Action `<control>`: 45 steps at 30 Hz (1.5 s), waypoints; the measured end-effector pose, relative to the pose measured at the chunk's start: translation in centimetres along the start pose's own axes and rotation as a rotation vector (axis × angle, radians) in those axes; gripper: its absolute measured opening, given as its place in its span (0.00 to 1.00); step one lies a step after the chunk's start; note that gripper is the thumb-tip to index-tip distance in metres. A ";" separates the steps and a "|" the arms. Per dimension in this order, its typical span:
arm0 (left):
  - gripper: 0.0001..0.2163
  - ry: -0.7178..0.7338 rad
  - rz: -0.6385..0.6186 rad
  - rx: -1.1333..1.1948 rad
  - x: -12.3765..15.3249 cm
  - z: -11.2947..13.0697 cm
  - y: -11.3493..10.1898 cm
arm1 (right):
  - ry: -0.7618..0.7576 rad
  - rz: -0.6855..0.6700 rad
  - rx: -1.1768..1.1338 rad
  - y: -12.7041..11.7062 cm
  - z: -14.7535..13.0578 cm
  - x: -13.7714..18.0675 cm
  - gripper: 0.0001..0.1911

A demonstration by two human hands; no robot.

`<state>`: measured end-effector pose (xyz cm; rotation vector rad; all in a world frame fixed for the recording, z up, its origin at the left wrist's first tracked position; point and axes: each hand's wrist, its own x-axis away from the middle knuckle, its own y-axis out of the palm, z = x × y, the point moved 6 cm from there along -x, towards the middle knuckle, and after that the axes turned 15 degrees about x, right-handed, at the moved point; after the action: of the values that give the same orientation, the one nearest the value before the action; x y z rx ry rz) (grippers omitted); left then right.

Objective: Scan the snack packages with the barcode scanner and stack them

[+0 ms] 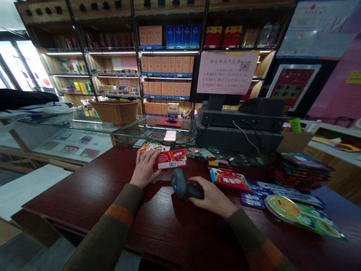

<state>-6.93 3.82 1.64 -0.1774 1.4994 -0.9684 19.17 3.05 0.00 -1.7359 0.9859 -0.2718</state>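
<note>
My left hand [146, 167] is closed on a red snack box [172, 159], gripping its left end; the printed side with a barcode faces me. Just behind that hand lies an orange and white snack pack [155, 147]. In my right hand [210, 195] is a dark grey barcode scanner [180, 184], held by its handle above the brown table. A small blue light glows on the scanner, and its head is close to the red box. Further right on the table rest red and blue snack packs [231, 180].
Purple wrapped bars [284, 194], a green round-topped package [304, 216] and a stack of dark packets [301, 169] lie at the right. A monitor stand and dark register [237, 131] rise behind. A wicker basket [117, 111] stands on the glass counter.
</note>
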 end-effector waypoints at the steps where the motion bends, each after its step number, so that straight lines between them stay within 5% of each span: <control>1: 0.33 -0.006 0.000 -0.001 0.0 0.1 0.0 | 0.002 0.019 -0.012 -0.1 -0.1 0.0 0.27; 20: 0.34 -0.025 0.017 0.010 -0.1 -0.3 0.3 | 0.009 -0.005 0.057 0.2 -0.3 -0.1 0.22; 28: 0.34 -0.034 0.024 0.010 0.0 -0.1 0.0 | -0.016 -0.058 0.132 1.0 0.0 0.0 0.38; 45: 0.32 0.009 0.059 0.014 -0.2 0.3 -0.2 | -0.079 -0.077 0.198 1.9 0.0 0.0 0.39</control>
<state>-6.71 3.67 1.95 -0.1183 1.4981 -0.9338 18.27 2.85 -1.67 -1.5932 0.8085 -0.3369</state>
